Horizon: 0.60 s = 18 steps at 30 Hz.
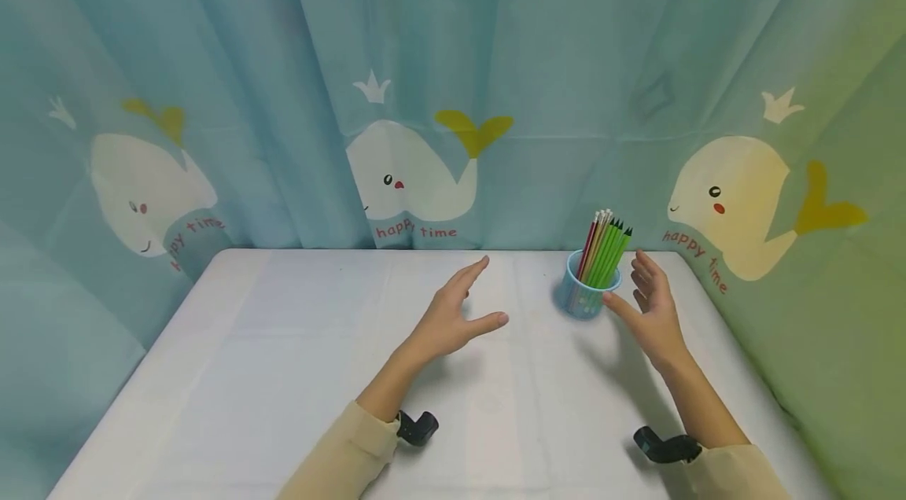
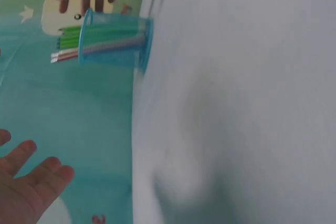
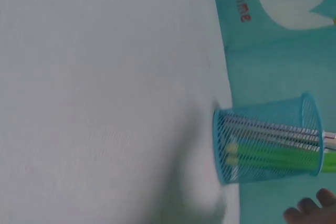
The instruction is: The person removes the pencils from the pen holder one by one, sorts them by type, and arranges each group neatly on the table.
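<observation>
A light blue mesh pencil cup point(image 1: 582, 302) stands upright near the back right of the white table. Green pencils point(image 1: 606, 256) and a few red and tan ones with white ends lean in it. My right hand point(image 1: 654, 318) is raised just right of the cup, thumb and fingers spread apart, holding nothing. To the left of the cup, my left hand point(image 1: 447, 319) hovers over the table with its thumb apart from the fingers and nothing in it. The left wrist view shows the cup point(image 2: 113, 40) beyond my left hand point(image 2: 31, 187); the right wrist view shows my right fingertips point(image 3: 310, 206) beside it.
The table point(image 1: 283, 374) has a white cover. Behind it and along both sides hangs a blue-green curtain point(image 1: 566, 52) printed with whales, close to the table's back edge. A black wrist strap point(image 1: 418, 428) sits on each forearm at the sleeve.
</observation>
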Each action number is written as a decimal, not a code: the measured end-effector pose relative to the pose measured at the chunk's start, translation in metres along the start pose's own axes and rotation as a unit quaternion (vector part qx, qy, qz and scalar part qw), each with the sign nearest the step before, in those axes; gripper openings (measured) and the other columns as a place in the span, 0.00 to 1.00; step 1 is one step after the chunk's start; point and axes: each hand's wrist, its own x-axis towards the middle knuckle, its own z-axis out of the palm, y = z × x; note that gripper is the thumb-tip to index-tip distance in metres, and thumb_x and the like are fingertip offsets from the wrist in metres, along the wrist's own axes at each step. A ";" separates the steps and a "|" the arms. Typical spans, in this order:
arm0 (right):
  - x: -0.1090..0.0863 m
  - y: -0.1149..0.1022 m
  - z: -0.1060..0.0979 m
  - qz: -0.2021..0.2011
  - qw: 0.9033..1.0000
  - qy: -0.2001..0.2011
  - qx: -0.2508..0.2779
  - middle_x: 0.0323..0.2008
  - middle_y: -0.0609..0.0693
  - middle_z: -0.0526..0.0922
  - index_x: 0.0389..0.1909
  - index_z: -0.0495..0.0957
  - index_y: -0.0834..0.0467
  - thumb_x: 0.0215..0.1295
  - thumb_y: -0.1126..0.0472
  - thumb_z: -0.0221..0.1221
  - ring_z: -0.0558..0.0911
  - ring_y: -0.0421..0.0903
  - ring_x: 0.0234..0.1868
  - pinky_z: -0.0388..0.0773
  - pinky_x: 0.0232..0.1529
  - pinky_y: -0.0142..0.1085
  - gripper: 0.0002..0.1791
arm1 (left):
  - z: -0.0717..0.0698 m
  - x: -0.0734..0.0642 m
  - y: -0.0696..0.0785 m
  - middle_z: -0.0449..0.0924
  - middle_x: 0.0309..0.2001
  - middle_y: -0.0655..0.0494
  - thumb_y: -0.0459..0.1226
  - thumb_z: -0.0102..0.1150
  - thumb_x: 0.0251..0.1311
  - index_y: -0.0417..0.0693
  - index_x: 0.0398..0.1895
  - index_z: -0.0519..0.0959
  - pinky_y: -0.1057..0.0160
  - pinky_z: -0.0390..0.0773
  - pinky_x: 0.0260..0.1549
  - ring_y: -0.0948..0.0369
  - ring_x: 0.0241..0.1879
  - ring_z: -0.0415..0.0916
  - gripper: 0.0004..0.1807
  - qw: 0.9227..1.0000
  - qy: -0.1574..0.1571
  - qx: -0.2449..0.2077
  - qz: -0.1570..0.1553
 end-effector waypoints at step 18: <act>0.010 0.026 -0.004 0.128 0.984 -0.067 0.106 0.76 0.70 0.48 0.80 0.37 0.52 0.67 0.65 0.63 0.55 0.66 0.75 0.74 0.51 0.16 0.52 | 0.057 0.050 -0.011 0.61 0.75 0.49 0.45 0.67 0.62 0.55 0.79 0.55 0.52 0.71 0.67 0.46 0.72 0.63 0.45 0.988 -0.043 -0.134 -0.061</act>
